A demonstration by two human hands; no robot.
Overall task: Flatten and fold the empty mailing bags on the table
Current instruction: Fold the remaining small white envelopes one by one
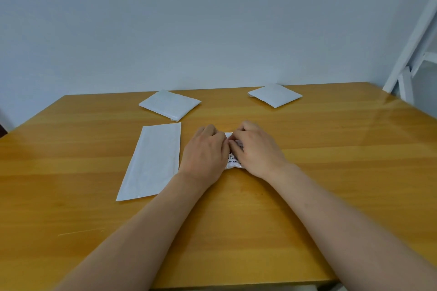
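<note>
— At the middle of the tabletop [307, 196], what do we have under our hands?
— Our left hand [204, 151] and right hand [257, 149] sit side by side on a small white mailing bag with printing [233, 165]. Both have the fingers curled down onto it, fingertips meeting near its far edge, and seem to pinch or press a fold there. Most of the bag is hidden; only a strip shows between our hands.
— And around that?
— Just left of our left hand lies a long flat bag [151, 160], unfolded, touching nothing we hold. Farther back on the left rests a folded bag [169, 104], and well apart on the right, near the tabletop's far edge, another folded bag [275, 95]. Beyond are a pale wall [189, 19] and, at the far right, a white frame [411, 49].
</note>
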